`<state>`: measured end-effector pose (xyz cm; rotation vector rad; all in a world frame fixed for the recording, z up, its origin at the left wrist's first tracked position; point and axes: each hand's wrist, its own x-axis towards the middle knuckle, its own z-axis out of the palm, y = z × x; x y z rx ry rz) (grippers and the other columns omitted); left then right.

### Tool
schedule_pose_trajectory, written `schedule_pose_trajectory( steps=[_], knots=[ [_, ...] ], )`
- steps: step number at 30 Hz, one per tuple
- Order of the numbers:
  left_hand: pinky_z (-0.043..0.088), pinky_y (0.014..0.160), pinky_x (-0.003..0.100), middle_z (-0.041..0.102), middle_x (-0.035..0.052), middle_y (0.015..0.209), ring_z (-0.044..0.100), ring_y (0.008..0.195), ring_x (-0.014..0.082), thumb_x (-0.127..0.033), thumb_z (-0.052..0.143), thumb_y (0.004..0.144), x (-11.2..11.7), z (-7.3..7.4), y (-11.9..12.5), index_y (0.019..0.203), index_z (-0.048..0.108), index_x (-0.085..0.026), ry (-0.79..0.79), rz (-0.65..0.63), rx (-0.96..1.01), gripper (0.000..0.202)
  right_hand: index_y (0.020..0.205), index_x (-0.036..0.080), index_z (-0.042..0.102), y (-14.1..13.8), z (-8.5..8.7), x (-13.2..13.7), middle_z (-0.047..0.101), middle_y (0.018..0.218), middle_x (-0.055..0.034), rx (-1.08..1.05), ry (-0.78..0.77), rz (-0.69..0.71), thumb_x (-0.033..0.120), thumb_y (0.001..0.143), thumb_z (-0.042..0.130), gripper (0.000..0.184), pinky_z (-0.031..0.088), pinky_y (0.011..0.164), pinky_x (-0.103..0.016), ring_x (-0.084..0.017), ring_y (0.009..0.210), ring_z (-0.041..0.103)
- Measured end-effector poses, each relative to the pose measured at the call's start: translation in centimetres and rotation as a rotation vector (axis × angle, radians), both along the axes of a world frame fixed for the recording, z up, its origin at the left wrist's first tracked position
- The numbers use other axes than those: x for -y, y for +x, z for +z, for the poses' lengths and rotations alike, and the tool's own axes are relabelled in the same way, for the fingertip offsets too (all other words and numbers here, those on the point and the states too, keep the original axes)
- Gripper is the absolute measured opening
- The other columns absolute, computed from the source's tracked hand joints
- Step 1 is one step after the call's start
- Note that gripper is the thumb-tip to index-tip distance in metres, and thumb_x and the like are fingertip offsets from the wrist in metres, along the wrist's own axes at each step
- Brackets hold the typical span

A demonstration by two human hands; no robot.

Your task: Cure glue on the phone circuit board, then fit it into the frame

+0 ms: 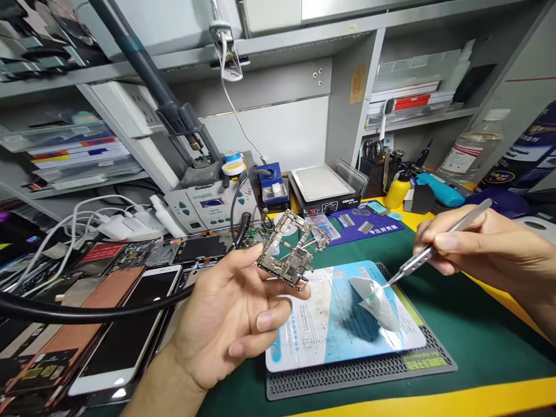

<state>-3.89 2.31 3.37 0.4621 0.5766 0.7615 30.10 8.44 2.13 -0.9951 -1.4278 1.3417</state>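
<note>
A phone circuit board with an open middle is pinched at its left and lower edges by my left hand, tilted up above the mat. My right hand grips metal tweezers between thumb and fingers. Their tips meet a crumpled piece of white tissue, which shows a greenish spot. Beneath the tissue lies a blue and white printed card with dark smudges, its shadow falling on it. Whether the tissue is held off the card or partly resting on it, I cannot tell.
A grey perforated pad lies under the card on the green mat. Phones and phone parts crowd the left side, crossed by a black hose. Behind stand a hot plate, a rework station and a yellow bottle.
</note>
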Motion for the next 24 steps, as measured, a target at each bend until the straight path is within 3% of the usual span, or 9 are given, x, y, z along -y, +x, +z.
schedule_pose_trajectory(
  steps=[12, 16, 21, 24],
  knots=[
    [0.023, 0.028, 0.013, 0.065, 0.0165, 0.092, 0.047, 0.049, 0.0067, -0.052, 0.050, 0.088, 0.08, 0.13, -0.04, 0.097, 0.066, -0.001, -0.015, -0.049, 0.068, 0.054, 0.067, 0.027, 0.081, -0.10, -0.42, -0.16, 0.064, 0.054, -0.0088, 0.057, -0.022, -0.016, 0.038, 0.060, 0.088, 0.014, 0.039, 0.038, -0.031, -0.017, 0.042, 0.054],
    [0.023, 0.027, 0.014, 0.064, 0.0131, 0.077, 0.046, 0.045, 0.0079, -0.052, 0.042, 0.091, 0.06, 0.37, 0.26, 0.091, 0.067, -0.002, 0.020, -0.053, 0.041, 0.056, 0.065, 0.024, 0.080, -0.21, -0.40, -0.06, 0.065, 0.056, -0.0106, 0.084, -0.018, -0.011, 0.041, 0.060, 0.088, 0.019, 0.035, 0.038, -0.030, -0.018, 0.042, 0.053],
    [0.021, 0.028, 0.015, 0.057, 0.0077, 0.065, 0.038, 0.041, 0.0068, -0.054, 0.035, 0.094, 0.47, 0.42, 0.60, 0.093, 0.068, -0.003, 0.115, -0.007, -0.101, 0.060, 0.068, 0.023, 0.080, -0.62, -0.05, 0.02, 0.063, 0.055, -0.0084, 0.108, -0.019, 0.005, 0.042, 0.065, 0.085, 0.020, 0.037, 0.041, -0.029, -0.017, 0.046, 0.055],
    [0.025, 0.033, 0.015, 0.056, 0.0037, 0.065, 0.036, 0.044, 0.0059, -0.053, 0.051, 0.091, 0.89, 0.33, 0.44, 0.103, 0.067, -0.006, 0.262, 0.099, -0.308, 0.051, 0.066, 0.019, 0.079, -0.78, 0.19, -0.06, 0.060, 0.052, -0.0064, 0.123, -0.012, 0.053, 0.042, 0.066, 0.085, 0.023, 0.034, 0.042, -0.027, -0.016, 0.046, 0.053]
  ],
)
